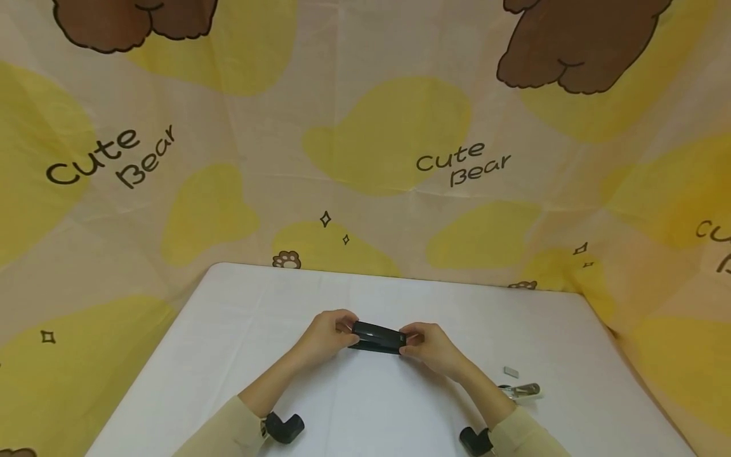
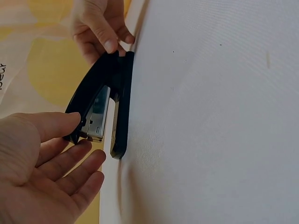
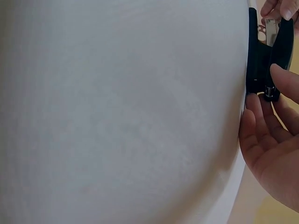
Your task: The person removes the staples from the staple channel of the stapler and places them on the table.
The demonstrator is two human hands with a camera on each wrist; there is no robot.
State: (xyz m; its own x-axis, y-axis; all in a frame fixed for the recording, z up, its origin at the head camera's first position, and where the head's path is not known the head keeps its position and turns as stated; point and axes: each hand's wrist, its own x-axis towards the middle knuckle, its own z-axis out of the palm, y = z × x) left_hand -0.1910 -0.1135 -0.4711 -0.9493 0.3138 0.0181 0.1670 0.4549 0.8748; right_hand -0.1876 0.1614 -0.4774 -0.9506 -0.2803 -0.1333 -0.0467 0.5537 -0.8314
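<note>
A black stapler [image 1: 378, 337] sits on the white table between both hands, its long side facing the head camera. The left wrist view shows its upper arm raised off the base, with the silver staple magazine [image 2: 97, 114] exposed between. My left hand [image 1: 329, 334] pinches the front end of the upper arm, thumb on top and index finger beneath; its other fingers are loosely bent. At the hinge end, my right hand [image 1: 435, 348] holds the stapler, the thumb [image 3: 284, 81] on the upper arm and fingertips against the rear.
On the table [image 1: 354, 406], right of my right forearm, lies a small grey bar [image 1: 511, 372]. Close by is a small item with shiny metal and pale parts [image 1: 526, 391], partly behind the forearm. A bear-print cloth [image 1: 365, 139] hangs behind the table's far edge.
</note>
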